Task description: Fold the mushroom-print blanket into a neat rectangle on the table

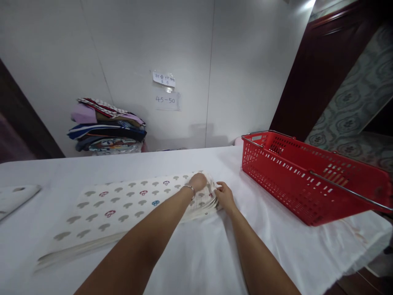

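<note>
A long folded cream cloth (135, 203) with grey, red and blue mushroom prints lies in layers across the white-covered table. Its right end is bunched up. My left hand (198, 181), with a bracelet at the wrist, is closed on the top of the cloth near that end; its fingertips are hidden. At the right edge, my right hand (225, 194) has its fingers curled around the gathered layers, thumb and forefinger close together at the top.
A red plastic basket (285, 176) with metal handles stands on the table (196, 262) at the right. A stack of folded clothes (107, 129) sits at the back left by the wall. Another pale folded cloth (18, 196) lies at the left edge. Paper signs (168, 100) hang on the wall.
</note>
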Available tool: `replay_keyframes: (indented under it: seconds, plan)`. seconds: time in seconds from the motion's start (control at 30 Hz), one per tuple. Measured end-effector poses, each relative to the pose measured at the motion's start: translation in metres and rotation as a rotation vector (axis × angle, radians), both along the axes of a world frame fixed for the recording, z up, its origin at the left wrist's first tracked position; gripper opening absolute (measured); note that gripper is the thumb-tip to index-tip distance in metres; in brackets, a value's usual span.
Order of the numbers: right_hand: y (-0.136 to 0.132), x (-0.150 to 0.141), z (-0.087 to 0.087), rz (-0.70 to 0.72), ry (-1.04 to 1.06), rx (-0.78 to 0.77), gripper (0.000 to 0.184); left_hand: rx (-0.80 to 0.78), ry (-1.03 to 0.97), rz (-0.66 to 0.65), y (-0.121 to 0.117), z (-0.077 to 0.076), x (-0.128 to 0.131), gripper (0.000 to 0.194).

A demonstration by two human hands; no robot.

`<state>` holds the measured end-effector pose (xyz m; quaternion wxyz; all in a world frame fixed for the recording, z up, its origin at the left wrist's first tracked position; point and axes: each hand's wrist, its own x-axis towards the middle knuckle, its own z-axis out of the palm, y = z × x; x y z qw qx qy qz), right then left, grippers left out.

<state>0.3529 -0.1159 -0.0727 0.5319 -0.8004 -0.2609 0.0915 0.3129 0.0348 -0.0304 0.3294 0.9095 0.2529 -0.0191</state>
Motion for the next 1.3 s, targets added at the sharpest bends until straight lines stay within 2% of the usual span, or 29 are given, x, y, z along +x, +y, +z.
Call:
replay_keyframes:
  seconds: [0.1, 0.2, 0.3, 0.43, 0.53, 0.6, 0.83, 1.03, 1.13, 1.23, 1.3]
  plan:
    - [0.001, 0.003, -0.004, -0.025, 0.025, 0.010, 0.042, 0.228, -0.044, 0.068, 0.011, 0.009, -0.004, 0.022]
    - [0.001, 0.003, -0.005, -0.018, 0.002, 0.010, 0.043, 0.386, -0.101, 0.023, 0.015, 0.015, -0.007, 0.026]
    - [0.000, 0.000, -0.004, -0.006, -0.059, -0.011, 0.043, 0.477, -0.152, -0.096, 0.013, 0.018, -0.004, 0.032]
    - [-0.003, -0.009, 0.004, 0.034, -0.154, -0.065, 0.042, 0.539, -0.203, -0.343, 0.012, 0.018, 0.010, 0.047]
    - [-0.006, -0.017, 0.013, 0.066, -0.229, -0.162, 0.044, 0.559, -0.206, -0.489, 0.020, 0.017, 0.020, 0.040]
    - [-0.008, -0.021, 0.017, 0.081, -0.289, -0.243, 0.047, 0.570, -0.209, -0.527, 0.027, 0.017, 0.022, 0.031]
    - [-0.008, -0.026, 0.022, 0.121, -0.433, -0.406, 0.048, 0.582, -0.207, -0.495, 0.046, 0.021, 0.005, 0.018]
    - [-0.008, -0.026, 0.021, 0.124, -0.464, -0.439, 0.050, 0.589, -0.108, -0.350, 0.038, 0.029, 0.007, 0.024]
    - [-0.010, -0.025, 0.020, 0.136, -0.473, -0.428, 0.049, 0.615, -0.093, -0.383, 0.030, 0.030, 0.015, 0.018]
    - [-0.011, -0.026, 0.020, 0.147, -0.484, -0.406, 0.049, 0.644, -0.084, -0.466, 0.027, 0.031, 0.022, 0.029]
    - [-0.011, -0.026, 0.020, 0.140, -0.483, -0.402, 0.049, 0.663, -0.067, -0.530, 0.026, 0.032, 0.026, 0.030]
